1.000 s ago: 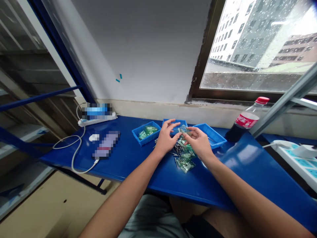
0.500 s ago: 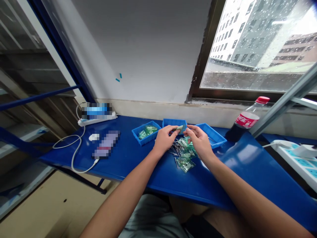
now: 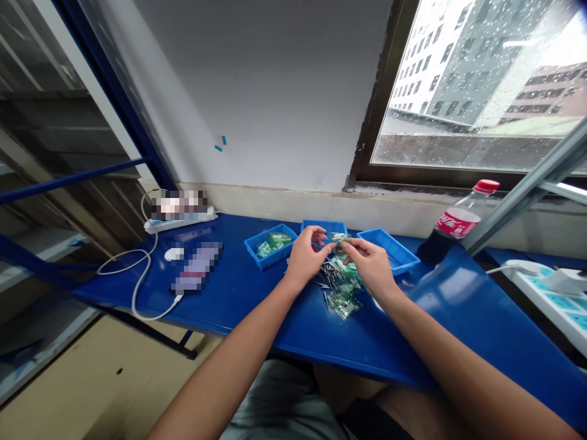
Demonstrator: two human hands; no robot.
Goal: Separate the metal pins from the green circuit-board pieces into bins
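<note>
A small clear, green-tinted plastic packet (image 3: pixel 338 236) is between my hands above the table. My right hand (image 3: pixel 372 264) pinches its near right edge between thumb and fingertips. My left hand (image 3: pixel 305 256) is at its left, with the thumb reaching toward the packet and the fingers curved apart from the thumb; whether it touches the packet is hard to see. Below my hands lie a pile of similar green packets (image 3: pixel 343 300) and loose thin metal pieces (image 3: pixel 326 275), like screws or nails, too small to tell.
Three blue trays stand behind: the left tray (image 3: pixel 262 264) holds green packets, the middle tray (image 3: pixel 323 223) is partly hidden, the right tray (image 3: pixel 403 264) holds something thin. A cola bottle (image 3: pixel 458 221), a power strip (image 3: pixel 557 292), a blurred phone-like object (image 3: pixel 197 269) and a cable (image 3: pixel 136 293) surround them.
My left fingers have opened away from the packet. The right hand's fingertips have drawn together and shifted slightly left and down, and the packet now lies flatter.
</note>
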